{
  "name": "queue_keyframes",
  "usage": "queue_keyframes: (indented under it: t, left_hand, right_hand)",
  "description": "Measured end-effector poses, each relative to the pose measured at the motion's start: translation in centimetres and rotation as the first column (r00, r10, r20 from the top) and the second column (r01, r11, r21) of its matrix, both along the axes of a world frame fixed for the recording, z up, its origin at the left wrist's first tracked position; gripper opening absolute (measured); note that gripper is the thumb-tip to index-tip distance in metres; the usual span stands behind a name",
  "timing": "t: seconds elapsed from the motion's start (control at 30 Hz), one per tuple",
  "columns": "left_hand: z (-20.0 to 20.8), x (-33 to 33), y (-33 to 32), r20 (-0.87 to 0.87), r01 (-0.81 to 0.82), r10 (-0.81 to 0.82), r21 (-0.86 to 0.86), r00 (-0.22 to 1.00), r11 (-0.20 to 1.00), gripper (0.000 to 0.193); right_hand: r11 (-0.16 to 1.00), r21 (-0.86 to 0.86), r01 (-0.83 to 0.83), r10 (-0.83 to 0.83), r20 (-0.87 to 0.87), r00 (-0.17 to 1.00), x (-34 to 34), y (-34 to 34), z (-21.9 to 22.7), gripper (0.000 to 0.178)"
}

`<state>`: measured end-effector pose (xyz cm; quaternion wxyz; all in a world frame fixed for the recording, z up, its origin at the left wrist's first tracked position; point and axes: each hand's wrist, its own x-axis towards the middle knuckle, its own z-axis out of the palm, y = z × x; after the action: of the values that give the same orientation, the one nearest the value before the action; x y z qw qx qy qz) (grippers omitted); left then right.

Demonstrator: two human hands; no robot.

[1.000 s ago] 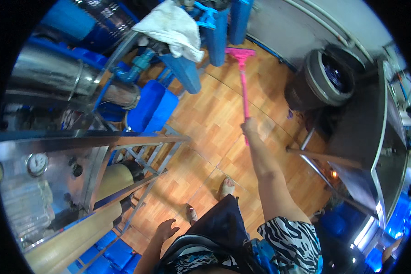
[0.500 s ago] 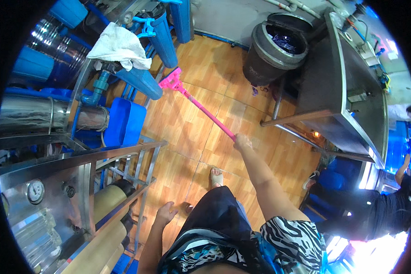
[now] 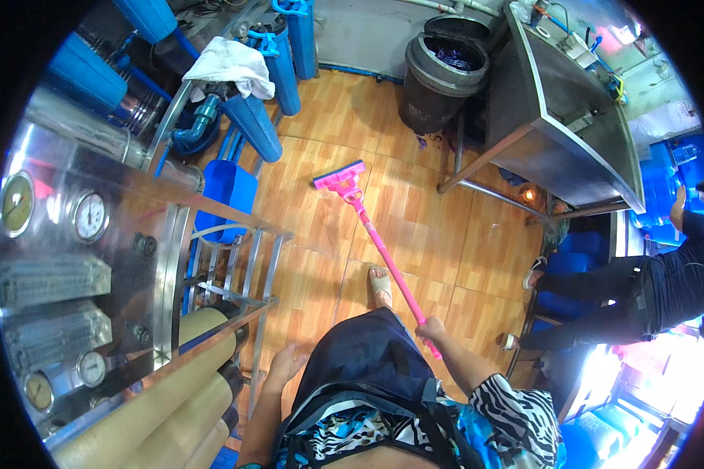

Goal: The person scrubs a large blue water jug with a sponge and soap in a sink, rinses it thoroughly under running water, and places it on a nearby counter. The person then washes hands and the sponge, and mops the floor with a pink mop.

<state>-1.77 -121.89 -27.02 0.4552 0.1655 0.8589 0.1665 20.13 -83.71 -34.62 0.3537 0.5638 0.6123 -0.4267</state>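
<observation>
My right hand [image 3: 431,328] is closed round the lower part of the pink handle of a sponge mop [image 3: 382,252], and the handle's end sticks out just past my fist. The mop's pink head, with a dark bluish strip along its edge, is on or just above the wood-patterned floor [image 3: 414,219], beyond my sandalled foot. My left hand [image 3: 288,363] hangs low beside the metal frame, holding nothing, its fingers loosely apart.
Left are a steel panel with gauges [image 3: 92,216], a blue bin [image 3: 228,195], and blue filter housings with a white cloth [image 3: 231,66]. Far off stands a black bin [image 3: 438,86]; right, a steel sink table [image 3: 524,148]. A person [image 3: 641,289] in dark clothes works beside blue bottles.
The mop has been drawn back toward me, its head leaving the filter housings for mid-floor. My right arm has bent closer to my body. The co-worker shows more fully now.
</observation>
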Motion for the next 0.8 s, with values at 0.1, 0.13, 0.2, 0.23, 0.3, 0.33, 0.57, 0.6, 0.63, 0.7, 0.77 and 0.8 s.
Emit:
queue_keyframes:
  t: [0.1, 0.13, 0.2, 0.23, 0.3, 0.33, 0.57, 0.6, 0.63, 0.7, 0.77, 0.8]
  left_hand:
    - [0.9, 2.3, -3.2, 0.040, -0.014, 0.015, -0.030, 0.999, 0.999, 0.050]
    - [1.3, 2.9, -4.2, 0.057, -0.017, 0.019, -0.030, 0.998, 0.999, 0.051]
    - [1.8, 3.7, -5.8, 0.067, 0.005, 0.000, -0.075, 0.998, 0.997, 0.051]
    - [1.9, 4.1, -6.4, 0.069, 0.009, -0.002, -0.098, 0.998, 0.995, 0.052]
    - [1.8, 4.5, -7.2, 0.085, -0.051, 0.060, -0.108, 0.995, 0.993, 0.052]
    - [1.6, 4.6, -7.5, 0.074, -0.053, 0.063, -0.132, 0.995, 0.990, 0.052]
    - [0.0, 4.5, -7.1, -0.018, -0.168, 0.167, -0.073, 0.986, 0.983, 0.053]
    - [-0.2, 4.5, -6.8, -0.023, -0.181, 0.180, -0.052, 0.983, 0.982, 0.054]
    - [-0.3, 4.5, -6.5, -0.009, -0.150, 0.149, -0.051, 0.989, 0.987, 0.054]
    - [-0.6, 4.2, -5.8, 0.019, -0.105, 0.106, -0.054, 0.994, 0.993, 0.053]
    - [-0.7, 3.8, -5.0, 0.009, -0.033, 0.033, -0.048, 0.999, 0.998, 0.052]
    - [-0.7, 3.4, -4.5, 0.013, -0.016, 0.017, -0.070, 1.000, 0.997, 0.052]
  right_hand:
    - [0.991, 0.007, 0.133, -0.130, -0.147, 0.981, -0.1, -2.9, 0.5, 0.015]
    - [0.988, 0.008, 0.157, -0.152, -0.199, 0.968, -1.1, -3.2, 0.6, 0.014]
    - [0.961, -0.037, 0.275, -0.276, -0.228, 0.934, -4.6, -3.0, 0.2, 0.016]
    - [0.917, -0.143, 0.371, -0.397, -0.296, 0.869, -6.4, -2.5, 0.1, 0.017]
    - [0.905, -0.123, 0.408, -0.424, -0.369, 0.827, -11.9, -1.0, -0.6, 0.015]
    - [0.931, -0.007, 0.364, -0.336, -0.401, 0.852, -15.1, -0.3, -0.9, 0.014]
    - [0.994, -0.044, 0.103, -0.110, -0.550, 0.828, -33.0, 8.9, 0.8, 0.016]
    - [0.995, 0.094, 0.018, 0.030, -0.490, 0.871, -32.5, 9.6, 1.2, 0.016]
    - [0.972, 0.227, -0.065, 0.159, -0.425, 0.891, -31.8, 10.5, 1.5, 0.017]
    - [0.883, 0.409, -0.229, 0.367, -0.297, 0.882, -28.8, 11.8, 1.8, 0.025]
    - [0.825, 0.451, -0.341, 0.479, -0.236, 0.846, -23.4, 12.4, 1.4, 0.031]
    - [0.904, 0.342, -0.257, 0.365, -0.304, 0.880, -19.9, 12.3, 1.2, 0.029]
